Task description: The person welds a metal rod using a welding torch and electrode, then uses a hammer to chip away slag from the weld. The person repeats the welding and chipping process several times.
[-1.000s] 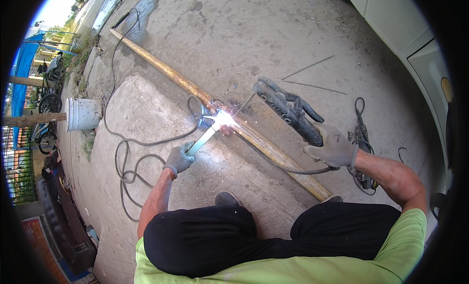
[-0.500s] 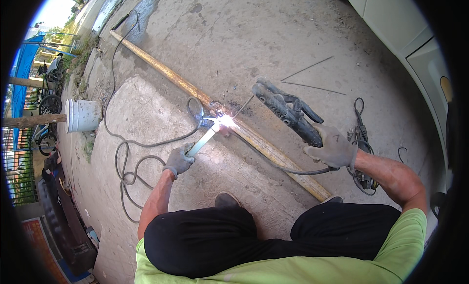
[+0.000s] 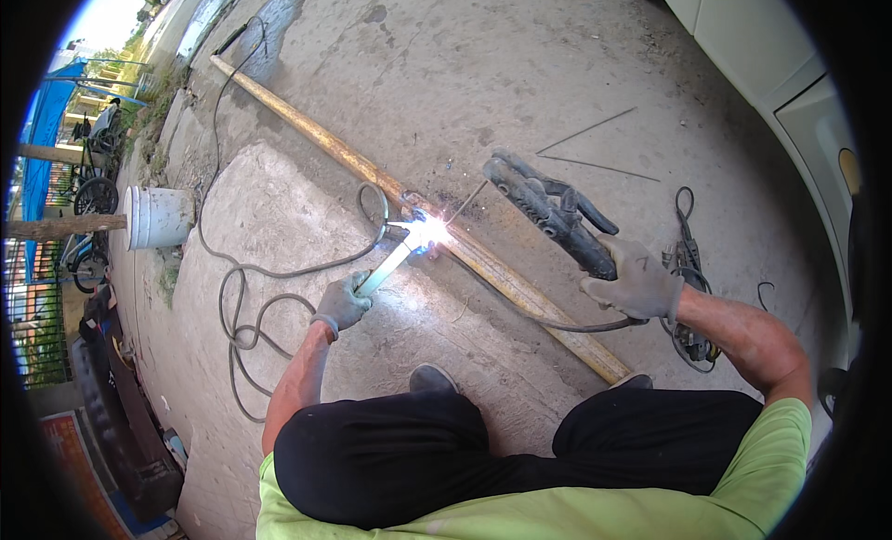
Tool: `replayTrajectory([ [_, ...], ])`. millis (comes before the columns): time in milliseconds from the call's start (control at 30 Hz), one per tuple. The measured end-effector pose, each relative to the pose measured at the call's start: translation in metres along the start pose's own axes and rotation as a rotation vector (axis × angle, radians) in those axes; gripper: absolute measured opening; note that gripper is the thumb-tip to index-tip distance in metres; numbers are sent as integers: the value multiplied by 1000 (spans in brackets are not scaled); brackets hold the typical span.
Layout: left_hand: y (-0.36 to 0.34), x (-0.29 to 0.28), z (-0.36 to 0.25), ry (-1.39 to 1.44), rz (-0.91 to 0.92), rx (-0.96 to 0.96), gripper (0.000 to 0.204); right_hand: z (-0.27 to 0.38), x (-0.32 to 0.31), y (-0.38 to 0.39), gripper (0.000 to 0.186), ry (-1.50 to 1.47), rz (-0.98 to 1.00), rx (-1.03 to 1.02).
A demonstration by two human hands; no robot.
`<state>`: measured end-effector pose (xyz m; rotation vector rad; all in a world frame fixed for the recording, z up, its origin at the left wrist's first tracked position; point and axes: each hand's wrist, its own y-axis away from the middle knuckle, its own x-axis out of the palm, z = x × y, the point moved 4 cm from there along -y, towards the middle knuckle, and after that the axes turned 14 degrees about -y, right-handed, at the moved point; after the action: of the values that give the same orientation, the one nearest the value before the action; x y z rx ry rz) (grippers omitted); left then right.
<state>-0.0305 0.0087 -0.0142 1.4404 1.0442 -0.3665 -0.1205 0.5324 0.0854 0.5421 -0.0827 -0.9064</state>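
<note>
A long rusty yellow-brown pipe (image 3: 321, 138) lies diagonally across the ground in front of my feet. My left hand (image 3: 343, 304), in a grey glove, is closed round a flat pale metal strip (image 3: 379, 273). The strip's far end reaches the pipe, where a bright welding arc (image 3: 430, 233) glares and hides the joint. My gloved right hand (image 3: 636, 278) grips a black electrode holder (image 3: 550, 210). From its jaws a thin welding rod (image 3: 469, 201) slants down to the arc. A dark cable (image 3: 557, 325) runs from near my right wrist and passes over the pipe.
Looped cable (image 3: 243, 308) lies on the concrete at left, near a white bucket (image 3: 160, 218). Two thin rods (image 3: 595, 161) rest beyond the holder. A corded tool (image 3: 689, 303) sits by my right forearm. A pale vehicle (image 3: 753, 38) stands at the upper right.
The glare at the joint has grown larger and bluer, with a few sparks above it. The electrode holder has shifted very slightly to the right. My left hand has stayed nearly in place.
</note>
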Motion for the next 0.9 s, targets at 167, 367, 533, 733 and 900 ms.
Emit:
replayTrajectory([
  [167,-2,3,5,-5,-21,41,65,-5,-1,-2,43,21,-3,-43],
  [367,-4,4,8,-38,-28,25,65,-7,-1,-2,43,42,-4,-31],
  [533,0,2,1,32,-8,13,65,-11,-1,-2,43,31,-10,-28],
  [733,1,-1,-2,-32,5,-6,64,-2,-1,0,47,23,2,15],
  [900,-8,7,14,-70,-46,49,67,-4,-1,0,48,25,11,-15],
])
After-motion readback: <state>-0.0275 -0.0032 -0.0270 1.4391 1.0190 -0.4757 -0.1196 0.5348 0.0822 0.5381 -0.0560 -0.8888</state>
